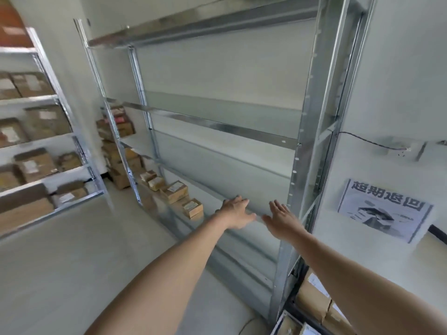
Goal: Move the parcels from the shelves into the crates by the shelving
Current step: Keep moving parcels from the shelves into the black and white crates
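- The L hand (235, 211) is held flat, fingers straight and slightly spread, nothing grasped. It is laid over the front edge of a lower shelf (212, 192) of the metal shelving unit (300, 165).
- The R hand (281, 217) is seen just beside it, likewise released, w/ fingers straight and fanned and nothing held. Whether the shelf edge is actually touched by it cannot be told.
- Both forearms are stretched fwd from the bottom of the view. The hands are kept near each other but apart.
- On the same shelf four parcels (192, 208) are lined up to the left of the L hand. They are small brown cartons w/ white labels. The nearest is close to that hand but not touched.
- At lower right, next to the unit's front upright, more cartons (312, 301) are seen packed in a dark-framed container — whether it is a crate cannot be told.
- At far left a second rack (48, 140) is loaded w/ brown boxes on several levels.
- A stack of boxes (118, 151) is seen on the floor beyond the unit's far end, approx. against the wall.
- On the right-hand wall a poster (384, 210) w/ large printed characters is fixed. Above it is a socket (402, 149) w/ a dark cable.
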The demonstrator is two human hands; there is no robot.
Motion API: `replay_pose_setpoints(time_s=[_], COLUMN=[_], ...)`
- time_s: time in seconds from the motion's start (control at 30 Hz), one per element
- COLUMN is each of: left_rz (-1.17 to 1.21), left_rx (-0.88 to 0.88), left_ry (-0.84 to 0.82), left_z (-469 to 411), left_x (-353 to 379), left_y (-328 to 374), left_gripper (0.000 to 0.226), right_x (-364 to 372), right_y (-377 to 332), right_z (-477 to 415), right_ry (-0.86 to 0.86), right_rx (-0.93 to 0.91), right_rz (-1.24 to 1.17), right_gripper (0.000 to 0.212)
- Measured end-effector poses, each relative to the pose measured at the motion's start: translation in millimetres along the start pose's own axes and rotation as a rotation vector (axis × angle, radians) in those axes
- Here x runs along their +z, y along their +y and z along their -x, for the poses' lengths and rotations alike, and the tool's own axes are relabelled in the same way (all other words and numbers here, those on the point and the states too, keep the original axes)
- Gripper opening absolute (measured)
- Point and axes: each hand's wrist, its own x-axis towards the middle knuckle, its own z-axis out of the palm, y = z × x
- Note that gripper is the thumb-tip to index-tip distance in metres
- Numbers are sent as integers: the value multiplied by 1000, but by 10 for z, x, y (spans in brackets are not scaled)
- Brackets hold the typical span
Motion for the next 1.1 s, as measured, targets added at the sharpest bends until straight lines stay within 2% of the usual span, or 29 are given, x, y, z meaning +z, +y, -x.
replay_pose_setpoints(time_s=[0.13, 0.37, 0.53, 0.8, 0.9, 1.1], left_rz=[-7, 111, 114, 133, 140, 177], left_rx=[-60, -220, -325, -427, -456, -491], left_ry=[75, 154, 158, 147, 149, 109], left_z=[292, 928, 1214, 1439, 1365, 937], left_x=[-369, -827, -977, -1080, -1089, -1222], left_y=[-719, -2086, -3002, -3956, -4240, -4768], left_gripper=[74, 66, 74, 68, 63, 67], right_x=[11, 364, 781, 1381, 1571, 1947], right_y=[-705, -2146, -3013, -3887, -4085, -4386], right_z=[-245, -517, -791, -1107, -1287, -1961], right_ry=[31, -31, -80, -159, -204, -242], right_rx=[-69, -185, -273, -386, -394, -416], right_rz=[6, 0, 11, 52, 76, 80], right_gripper=[56, 60, 62, 67, 69, 70])
